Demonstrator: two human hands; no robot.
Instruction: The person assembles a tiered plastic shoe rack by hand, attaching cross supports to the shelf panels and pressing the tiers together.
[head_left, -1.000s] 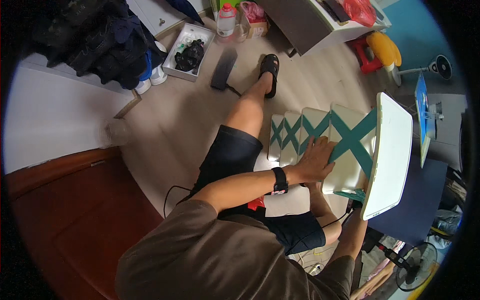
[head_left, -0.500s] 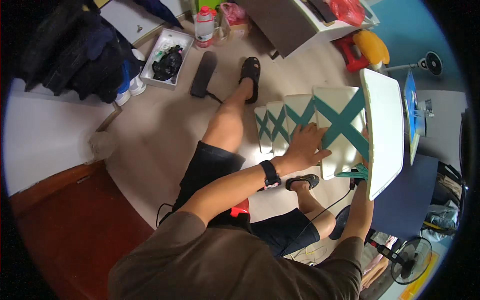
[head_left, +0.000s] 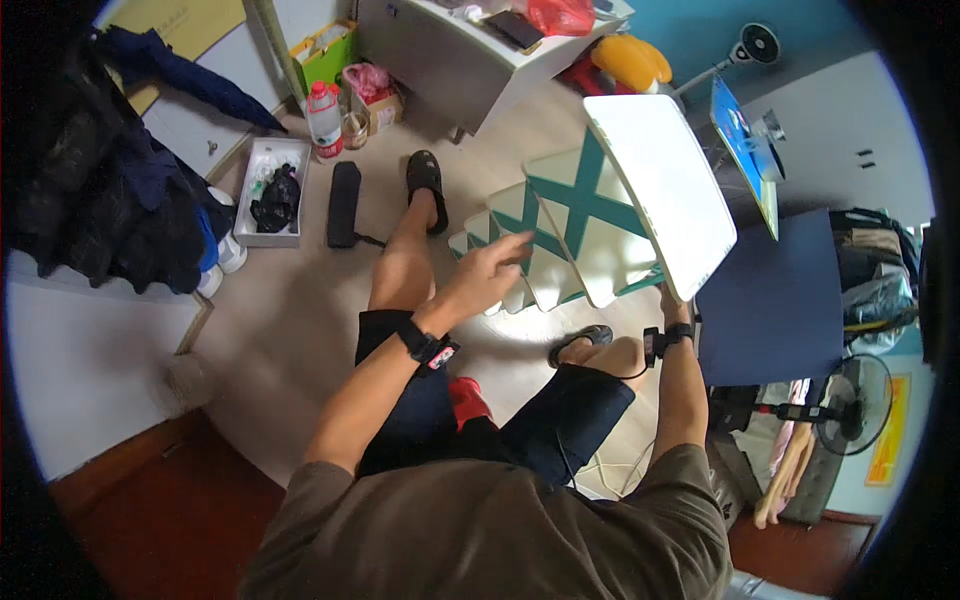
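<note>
Left hand [head_left: 490, 272] has lifted off the white, teal-crossed flat panels [head_left: 560, 235], fingers now spread, empty. Panels stand fanned at 1 o'clock. Right hand [head_left: 668, 296], mostly hidden, supports them; grip indeterminate.

Shirt: brown short-sleeved tee [head_left: 500, 540], plain, sleeves ending above the elbows.
Shorts: dark navy shorts [head_left: 500, 420], loose, ending above the knees, just beyond the tee's hem.
Left wrist: black band [head_left: 428, 346] with a small device showing a red-pink patch, strapped just behind the left hand [head_left: 487, 272].
Right wrist: a second black band [head_left: 668, 336] with a small dark unit; the right hand [head_left: 668, 296] is mostly hidden.
Cable: thin dark wire running from the right band toward the shorts.
Feet: black open sandals [head_left: 425, 172], one far from the tee, one [head_left: 580, 342] nearer.
</note>
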